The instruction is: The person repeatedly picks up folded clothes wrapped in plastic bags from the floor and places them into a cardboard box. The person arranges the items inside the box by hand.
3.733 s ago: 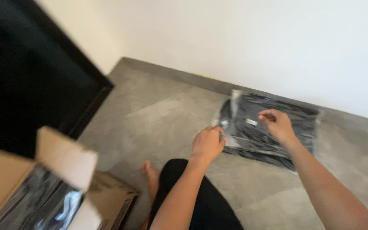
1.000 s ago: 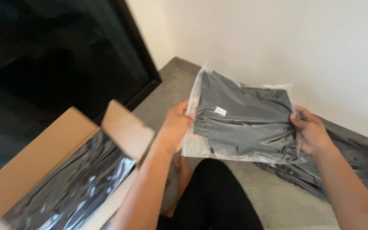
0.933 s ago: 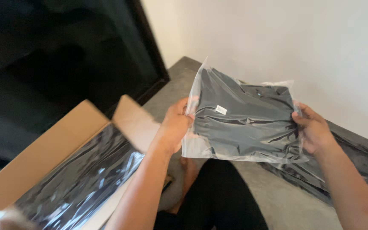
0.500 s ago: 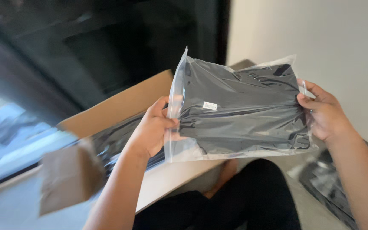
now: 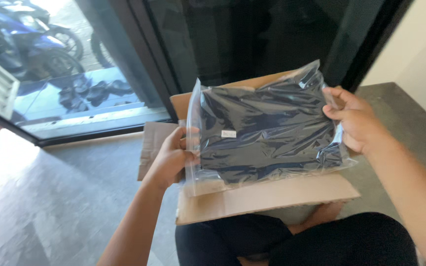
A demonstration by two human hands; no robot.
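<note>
Bagged dark garment [image 5: 267, 135] hangs over the open cardboard box [image 5: 267, 199], left hand [image 5: 173, 156] pinching its left edge, right hand [image 5: 353, 118] closed on the right edge. Probably light, floppy, slick plastic; edges grip best.

- A blue motorcycle [image 5: 13, 37] stands outside, behind the glass door [image 5: 89, 74].
- The grey floor [image 5: 40, 207] is at the left.
- A cream wall [image 5: 420, 49] is at the right.
</note>
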